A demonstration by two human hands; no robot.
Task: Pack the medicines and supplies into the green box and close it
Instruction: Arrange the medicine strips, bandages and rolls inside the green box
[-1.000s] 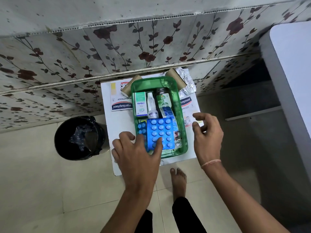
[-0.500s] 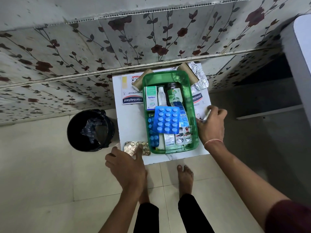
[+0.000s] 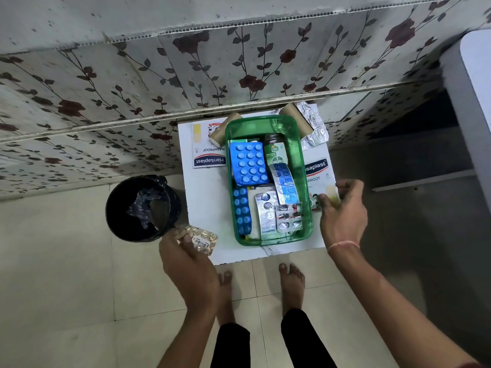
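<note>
**Both hands at the edges of the worktop, green box open and part filled**

You look down on a small white worktop (image 3: 207, 197) set against a flowered wall. The green box (image 3: 308, 229) sits at its centre, open, with no lid on it. Inside, a large blue blister pack (image 3: 248, 163) lies toward 11 o'clock, a dark Dettol bottle (image 3: 276, 152) toward 1 o'clock, a narrow blue strip (image 3: 242, 211) toward 8 o'clock, and silver tablet strips (image 3: 267, 213) toward 5 o'clock.

Your left hand (image 3: 186, 264) is at 7 o'clock from the box, at the worktop's near left corner. Its fingers and thumb are closed on a gold blister strip (image 3: 202, 239), which lies partly over the worktop edge.

Your right hand (image 3: 342, 216) is at 3 o'clock, just beside the box wall. Its fingers are curled, with the fingertips on a Hansaplast packet (image 3: 317, 168) lying on the worktop; a firm grip cannot be told.

A second Hansaplast sheet (image 3: 210, 155) lies at 10 o'clock, a cardboard roll (image 3: 224, 128) at 11 o'clock, and crumpled foil (image 3: 314, 128) at 1 o'clock. A black bin (image 3: 140, 208) stands on the floor at 9 o'clock.
</note>
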